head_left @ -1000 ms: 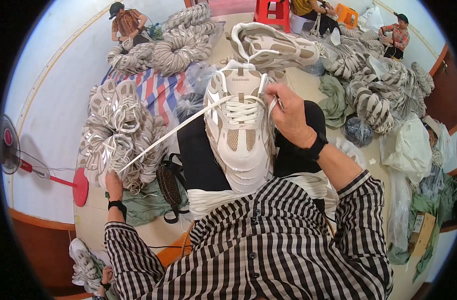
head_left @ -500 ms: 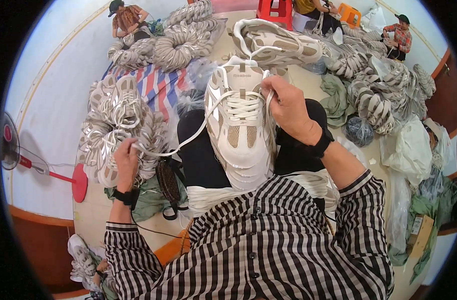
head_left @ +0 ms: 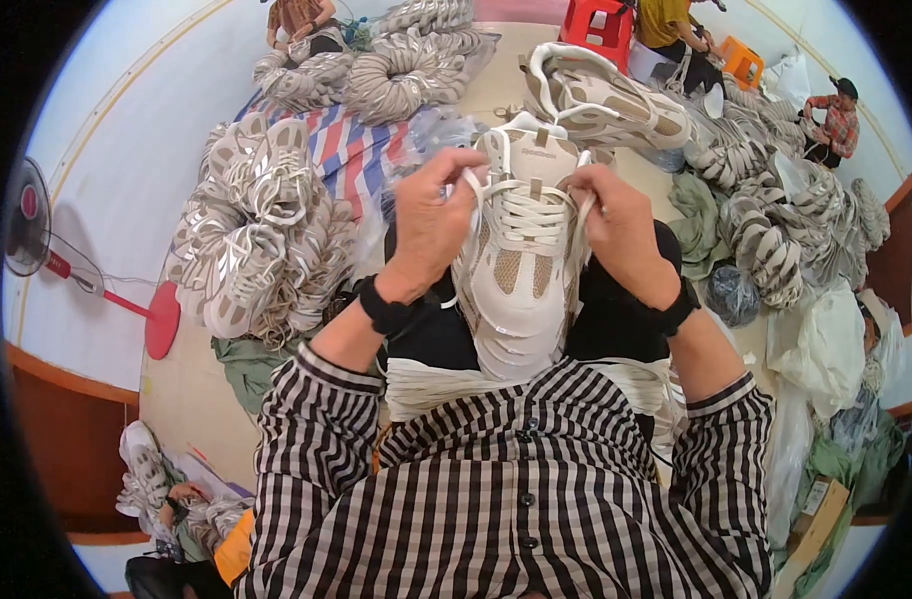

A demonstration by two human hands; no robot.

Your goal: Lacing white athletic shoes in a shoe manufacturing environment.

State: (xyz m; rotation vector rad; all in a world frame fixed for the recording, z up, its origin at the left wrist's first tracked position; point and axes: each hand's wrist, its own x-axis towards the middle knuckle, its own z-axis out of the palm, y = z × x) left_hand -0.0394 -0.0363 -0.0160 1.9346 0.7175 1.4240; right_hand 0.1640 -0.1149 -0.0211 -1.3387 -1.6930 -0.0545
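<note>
Both sides of the shoe (head_left: 524,285), resting between the thighs (head_left: 615,334), are now being laced: the left hand (head_left: 428,222), having moved inward, is pinching one lace (head_left: 480,186); the right hand (head_left: 625,222) is pinching another

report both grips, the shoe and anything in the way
Left grip pinching white lace, left of beige shoe. Right grip on lace, right side. Beige shoe's toe toward the body, atop stacked others. Nothing seen covering the crossed rows.
</note>
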